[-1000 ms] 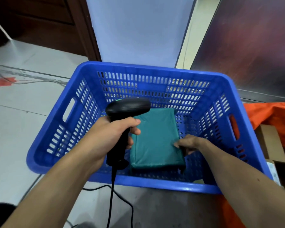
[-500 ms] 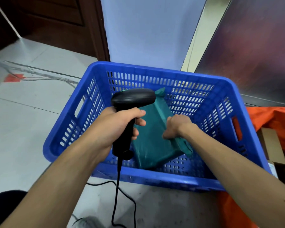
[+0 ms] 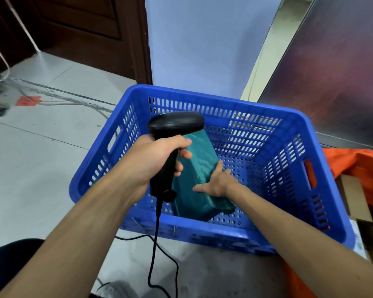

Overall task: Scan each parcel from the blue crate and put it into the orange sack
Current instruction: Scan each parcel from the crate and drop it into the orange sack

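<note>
A teal-wrapped parcel [image 3: 197, 168] stands tilted on its edge inside the blue crate [image 3: 323, 190]. My right hand [image 3: 216, 182] lies against its right side with thumb and fingers spread, holding it up. My left hand [image 3: 153, 162] grips the handle of a black corded barcode scanner [image 3: 174, 123], whose head hovers just above and left of the parcel's far end. The orange sack [image 3: 362, 164] lies at the right edge, beside the crate.
Cardboard boxes [image 3: 353, 196] sit in the sack's mouth at the right. The scanner cable [image 3: 155, 250] trails down over the crate's near rim to the floor. Loose cables [image 3: 52, 97] run along the tiled floor at the left. A wall and dark door stand behind the crate.
The parcel went from lying flat to standing tilted on its edge. My right hand shifted from gripping its corner to spreading against its side. The scanner stayed above it.
</note>
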Tool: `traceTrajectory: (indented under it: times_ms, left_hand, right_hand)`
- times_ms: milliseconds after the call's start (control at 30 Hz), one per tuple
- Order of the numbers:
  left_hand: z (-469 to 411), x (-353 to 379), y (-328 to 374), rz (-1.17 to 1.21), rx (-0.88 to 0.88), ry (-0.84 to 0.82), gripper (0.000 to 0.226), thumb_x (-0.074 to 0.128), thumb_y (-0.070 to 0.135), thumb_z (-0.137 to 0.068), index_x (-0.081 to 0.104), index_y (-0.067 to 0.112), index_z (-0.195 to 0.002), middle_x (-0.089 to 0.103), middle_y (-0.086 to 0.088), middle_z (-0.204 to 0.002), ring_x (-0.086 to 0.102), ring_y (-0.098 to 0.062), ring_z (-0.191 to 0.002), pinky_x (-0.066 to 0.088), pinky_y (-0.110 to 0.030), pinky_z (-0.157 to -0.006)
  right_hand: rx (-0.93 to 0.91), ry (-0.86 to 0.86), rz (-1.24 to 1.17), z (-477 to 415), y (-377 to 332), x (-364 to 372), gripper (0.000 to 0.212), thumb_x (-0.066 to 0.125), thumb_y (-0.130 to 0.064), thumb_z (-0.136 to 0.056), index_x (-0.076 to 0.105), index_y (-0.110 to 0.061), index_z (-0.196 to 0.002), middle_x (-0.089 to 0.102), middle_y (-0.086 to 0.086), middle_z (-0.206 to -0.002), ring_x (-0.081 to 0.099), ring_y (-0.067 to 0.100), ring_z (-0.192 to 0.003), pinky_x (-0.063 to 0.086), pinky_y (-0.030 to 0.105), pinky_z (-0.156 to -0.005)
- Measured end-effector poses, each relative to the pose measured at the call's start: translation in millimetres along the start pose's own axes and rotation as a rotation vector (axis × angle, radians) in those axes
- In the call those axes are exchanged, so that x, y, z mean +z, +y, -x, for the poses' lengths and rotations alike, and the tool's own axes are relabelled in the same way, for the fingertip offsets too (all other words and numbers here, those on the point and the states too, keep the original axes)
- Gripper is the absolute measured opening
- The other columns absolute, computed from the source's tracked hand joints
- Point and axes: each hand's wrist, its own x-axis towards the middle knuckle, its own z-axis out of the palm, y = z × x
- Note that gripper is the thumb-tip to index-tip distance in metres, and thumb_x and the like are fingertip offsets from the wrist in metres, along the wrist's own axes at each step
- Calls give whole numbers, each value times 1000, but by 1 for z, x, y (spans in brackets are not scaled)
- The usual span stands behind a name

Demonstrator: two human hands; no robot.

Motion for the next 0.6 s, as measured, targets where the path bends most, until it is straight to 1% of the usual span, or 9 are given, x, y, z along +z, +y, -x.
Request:
traceTrajectory:
  times_ms: [67, 167, 233, 267, 367, 400, 467, 533, 600]
  left_hand:
    - [0, 0, 1, -1, 6, -1, 10, 72, 20, -94, 71, 10, -94, 75, -6, -79, 56, -16, -53, 53, -28, -57]
    - [0, -1, 2, 2, 19, 1, 11, 73, 21, -94, 72, 10, -95, 76, -6, -81, 58, -16, -54, 54, -30, -60]
    - [1, -1, 3, 6, 29, -7, 12, 73, 21, -94, 72, 10, -98, 76, -6, -82, 58, -16, -56, 54, -31, -62]
    - [2, -2, 3, 9, 35, -9, 11, 73, 21, -94, 72, 10, -98, 76, -6, -82, 58, -16, -57, 54, -32, -63]
    - [3, -3, 5, 26, 46, -2, 9, 72, 20, -94, 72, 12, -95, 75, -6, -81, 57, -16, -57, 54, -34, -65]
    - [3, -3, 5, 29, 47, 5, 9, 72, 20, -94, 73, 11, -95, 75, -5, -81, 57, -16, -57, 54, -34, -66]
    - [4, -2, 5, 35, 50, 12, 9, 72, 19, -95, 73, 11, -96, 74, -6, -80, 58, -16, -57, 54, -35, -67]
    - [6, 0, 6, 60, 50, 11, 8, 72, 17, -95, 72, 9, -95, 73, -7, -80, 58, -17, -56, 54, -34, -66]
    - [8, 4, 7, 97, 35, 5, 7, 71, 15, -95, 71, 8, -96, 73, -8, -78, 57, -16, -53, 55, -32, -62]
  right_hand:
    - [21, 24, -136, -5, 10, 4, 137, 77, -70, -74, -10, -12, -162, 11, 28, -164, 35, 44, -146, 35, 48, -117]
    - [10, 103, -321, -6, 25, 5, 129, 85, -61, -70, 6, -14, -161, 28, 24, -155, 43, 42, -138, 39, 46, -115]
    - [3, 138, -423, -4, 34, 1, 124, 87, -57, -67, 14, -19, -160, 35, 20, -149, 47, 40, -133, 41, 45, -113]
    - [-1, 166, -460, -1, 37, -5, 124, 87, -58, -63, 18, -22, -159, 38, 18, -146, 49, 38, -131, 43, 45, -112]
    - [-22, 220, -521, 5, 49, -25, 133, 81, -66, -40, 27, -30, -156, 45, 12, -142, 55, 32, -123, 48, 46, -108]
    - [-35, 228, -538, 9, 53, -32, 134, 81, -66, -37, 29, -30, -155, 47, 10, -141, 57, 30, -120, 50, 45, -105]
    - [-82, 259, -572, 24, 61, -50, 126, 88, -57, -47, 31, -27, -156, 50, 8, -142, 59, 25, -114, 52, 38, -99]
    - [-138, 300, -625, 42, 70, -68, 113, 93, -41, -63, 33, -22, -156, 53, 6, -140, 60, 22, -111, 51, 32, -90]
    - [-173, 337, -699, 60, 79, -85, 112, 94, -36, -63, 33, -21, -157, 56, 2, -138, 63, 20, -112, 52, 32, -89]
